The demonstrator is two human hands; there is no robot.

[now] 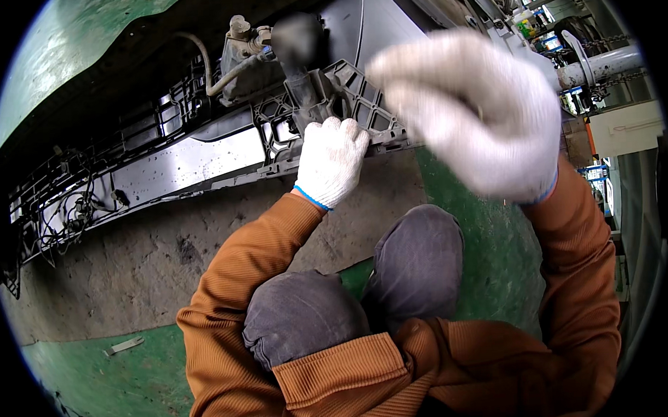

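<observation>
My left hand, in a white knit glove with a blue cuff edge, is closed on the black lattice plastic bracket along the near edge of a car bumper; its fingertips are hidden. Just beyond it stands a dark tube-like part with a rounded, blurred top. My right hand, gloved the same way, is raised to the right, above the bumper's right part. Motion smears its fingers, which look curved, and whether anything is in them does not show.
A grey plastic tank with a hose sits on the bumper. Wiring hangs at its left end. Brown matting lies under it on the green floor. A small flat strip lies lower left. A metal pipe with chains is at right.
</observation>
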